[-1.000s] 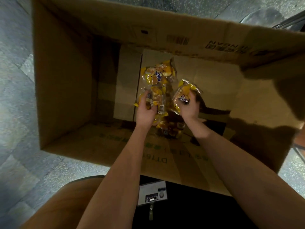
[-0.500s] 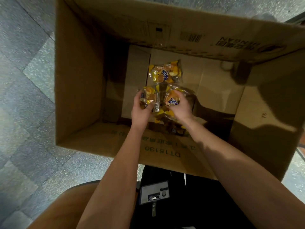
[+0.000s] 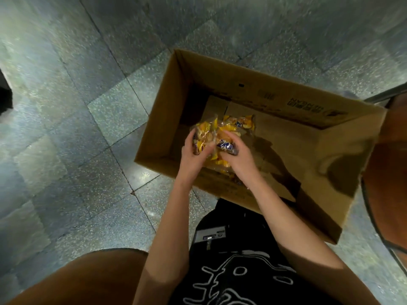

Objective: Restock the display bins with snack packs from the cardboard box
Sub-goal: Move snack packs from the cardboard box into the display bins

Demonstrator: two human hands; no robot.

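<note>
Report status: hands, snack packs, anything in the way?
Left hand and right hand both gripping yellow plastic snack packs inside the open brown cardboard box. Another yellow pack beyond them. Nothing blocking the lift.

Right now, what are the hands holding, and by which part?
Yellow snack packs inside the cardboard box: left hand wraps one pack's left side, right hand clutches another from above.

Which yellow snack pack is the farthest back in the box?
The yellow plastic snack pack lying beyond both hands, nearest the printed far wall of the brown cardboard box. The left hand grips a nearer pack, the right hand another.
</note>
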